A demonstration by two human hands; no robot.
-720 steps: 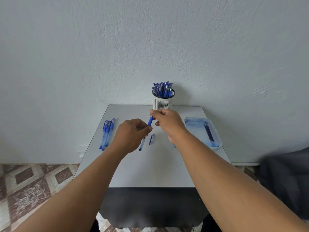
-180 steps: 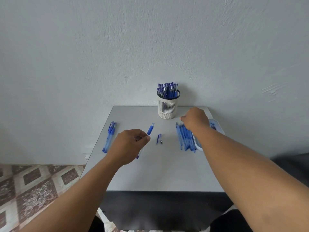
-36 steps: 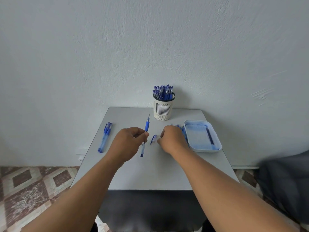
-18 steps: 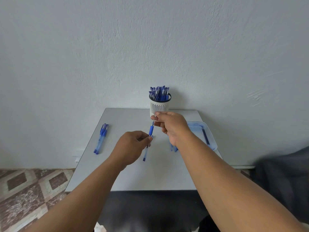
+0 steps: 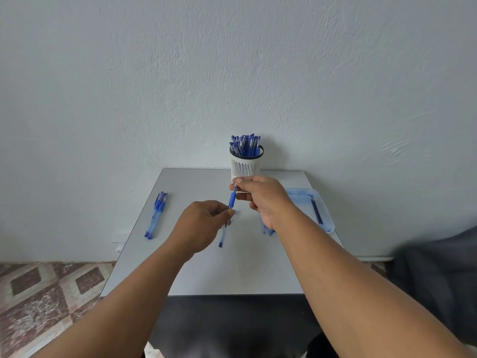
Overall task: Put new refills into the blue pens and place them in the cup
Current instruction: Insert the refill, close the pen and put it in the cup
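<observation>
1. The left hand point(image 5: 204, 223) pinches the clear barrel of a blue pen point(image 5: 227, 220) in mid-air over the table point(image 5: 206, 275). The right hand point(image 5: 260, 195) pinches the pen's upper tip end, just in front of the cup point(image 5: 246, 165).
2. The cup, already crowded with pens, stands at the table's far edge by the wall.
3. Risk, as I judge it: if the tip piece goes on crooked, it could jam or slip from the fingertips and roll away.
4. The right knuckles are close to the cup; a sharp twist might knock it over.
5. 2 pens point(image 5: 156, 214) lie near the left edge, and a tray point(image 5: 327, 220) sits at the right edge. The near half of the table offers open room.
</observation>
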